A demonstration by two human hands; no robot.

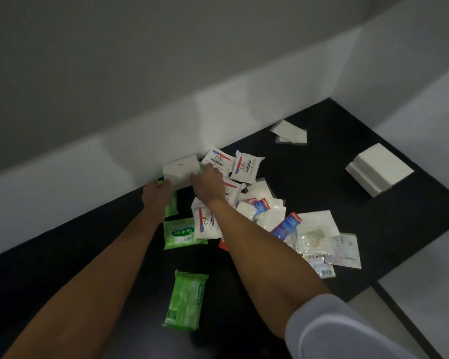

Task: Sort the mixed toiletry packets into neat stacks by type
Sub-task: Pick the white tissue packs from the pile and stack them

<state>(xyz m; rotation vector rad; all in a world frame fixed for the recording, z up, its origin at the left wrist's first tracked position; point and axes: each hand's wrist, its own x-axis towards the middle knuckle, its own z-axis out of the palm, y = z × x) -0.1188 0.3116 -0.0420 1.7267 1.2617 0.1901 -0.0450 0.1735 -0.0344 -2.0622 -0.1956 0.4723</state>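
Observation:
A heap of mixed packets lies on a black counter (pixel 335 161) against a white wall. Both hands hold one flat white packet (pixel 180 172) at the wall: my left hand (pixel 157 194) grips its left lower corner and my right hand (pixel 208 182) grips its right edge. Behind and right of it lie white Dove soap packets (pixel 245 167), with another Dove packet (pixel 205 221) under my right forearm. Green Sanicare wipes packs lie near my left wrist (pixel 179 233) and closer to me (pixel 186 299). Colgate sachets (pixel 287 225) and clear bags (pixel 316 231) spread to the right.
A neat stack of white packets (pixel 379 172) stands at the far right of the counter. Two flat white packets (pixel 290 132) lie near the back corner. The white wall runs along the back and the right side. The counter's front right edge drops to a grey floor (pixel 425 294).

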